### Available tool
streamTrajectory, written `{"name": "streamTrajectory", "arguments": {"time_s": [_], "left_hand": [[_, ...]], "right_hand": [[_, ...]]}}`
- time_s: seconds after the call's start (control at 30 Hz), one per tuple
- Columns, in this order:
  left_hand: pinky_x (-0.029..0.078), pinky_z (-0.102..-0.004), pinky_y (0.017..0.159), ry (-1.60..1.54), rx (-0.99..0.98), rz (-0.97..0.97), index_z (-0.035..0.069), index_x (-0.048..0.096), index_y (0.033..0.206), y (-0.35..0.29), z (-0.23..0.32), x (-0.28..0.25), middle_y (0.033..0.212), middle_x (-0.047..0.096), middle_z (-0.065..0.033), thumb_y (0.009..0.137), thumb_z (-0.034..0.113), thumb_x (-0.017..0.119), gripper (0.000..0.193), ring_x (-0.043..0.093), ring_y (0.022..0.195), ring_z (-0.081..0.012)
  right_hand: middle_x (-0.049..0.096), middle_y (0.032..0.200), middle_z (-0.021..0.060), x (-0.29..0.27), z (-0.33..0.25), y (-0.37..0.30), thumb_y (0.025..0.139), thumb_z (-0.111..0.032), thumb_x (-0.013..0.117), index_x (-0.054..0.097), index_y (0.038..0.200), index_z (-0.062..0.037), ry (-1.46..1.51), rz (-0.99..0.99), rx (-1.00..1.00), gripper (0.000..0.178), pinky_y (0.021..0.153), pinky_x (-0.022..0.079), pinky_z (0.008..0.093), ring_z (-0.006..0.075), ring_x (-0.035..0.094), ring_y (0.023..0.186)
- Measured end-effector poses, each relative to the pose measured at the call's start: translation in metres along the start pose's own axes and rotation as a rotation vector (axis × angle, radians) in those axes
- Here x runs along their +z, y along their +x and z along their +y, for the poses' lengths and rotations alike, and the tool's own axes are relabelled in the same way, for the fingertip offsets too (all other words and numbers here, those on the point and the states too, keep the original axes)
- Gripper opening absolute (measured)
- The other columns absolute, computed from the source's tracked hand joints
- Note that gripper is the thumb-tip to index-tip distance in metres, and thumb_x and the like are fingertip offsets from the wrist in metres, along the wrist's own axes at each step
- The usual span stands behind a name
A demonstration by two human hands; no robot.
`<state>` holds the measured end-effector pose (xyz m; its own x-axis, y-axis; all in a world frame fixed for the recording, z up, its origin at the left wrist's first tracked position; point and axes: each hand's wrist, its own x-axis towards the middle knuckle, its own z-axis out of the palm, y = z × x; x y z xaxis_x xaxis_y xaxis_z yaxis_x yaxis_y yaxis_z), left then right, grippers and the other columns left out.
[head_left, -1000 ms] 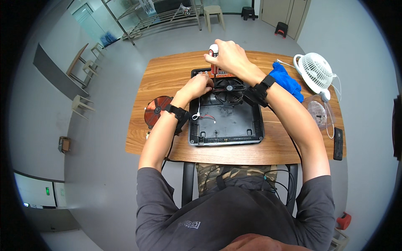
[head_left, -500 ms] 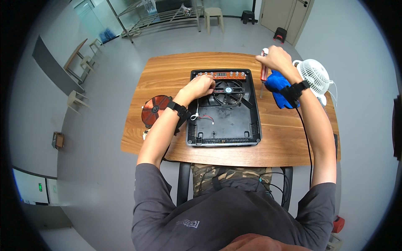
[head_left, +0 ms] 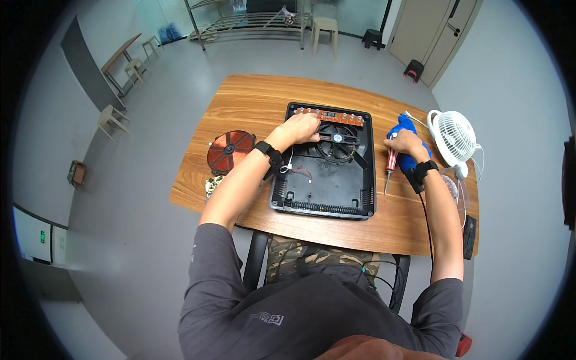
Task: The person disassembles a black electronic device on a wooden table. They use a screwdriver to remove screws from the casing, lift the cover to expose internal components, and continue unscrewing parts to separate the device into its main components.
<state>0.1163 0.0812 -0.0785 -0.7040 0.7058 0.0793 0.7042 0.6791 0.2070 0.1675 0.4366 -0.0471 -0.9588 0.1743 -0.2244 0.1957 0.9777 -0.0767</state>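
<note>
A black open housing (head_left: 333, 192), shaped like an induction cooker base, lies on the table in front of me. At its upper part sits a round black cooling fan (head_left: 338, 151) with a crossbar. My left hand (head_left: 302, 128) reaches over the housing, its fingers closed at the left end of that crossbar; the fingertips are partly hidden. An orange circuit board (head_left: 342, 117) with buttons runs along the far edge, just beyond that hand. To the right of the housing, my right hand (head_left: 407, 144) grips a screwdriver (head_left: 392, 161) with a red-and-white handle, its tip angled down toward the tabletop.
A copper coil disc (head_left: 231, 151) lies left of the housing, with a small circuit board (head_left: 213, 185) beneath it. Blue cloth (head_left: 405, 125) lies beside my right hand. A white desk fan (head_left: 454, 137) stands at the table's right. A loose connector lead (head_left: 303, 172) rests inside the housing.
My right hand has brought the screwdriver nearer to me, from beyond the blue cloth to beside the housing. My left hand stays at the fan. The whole view has shifted slightly.
</note>
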Motion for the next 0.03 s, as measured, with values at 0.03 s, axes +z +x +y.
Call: {"name": "streamTrajectory", "arguments": {"time_s": [0.03], "left_hand": [[0.053, -0.0439, 0.087, 0.026, -0.009, -0.012, 0.0, 0.068, 0.084, 0.0003, 0.0014, 0.0, 0.099, 0.067, -0.0181, 0.08, 0.023, 0.075, 0.024, 0.066, 0.1, -0.0355]], "right_hand": [[0.073, 0.105, 0.0231, 0.0033, -0.0001, 0.0034, 0.076, -0.057, 0.068, 0.077, 0.101, -0.0046, -0.032, 0.006, 0.015, 0.059, 0.09, 0.053, 0.0423, 0.0358, 0.07, 0.103]]}}
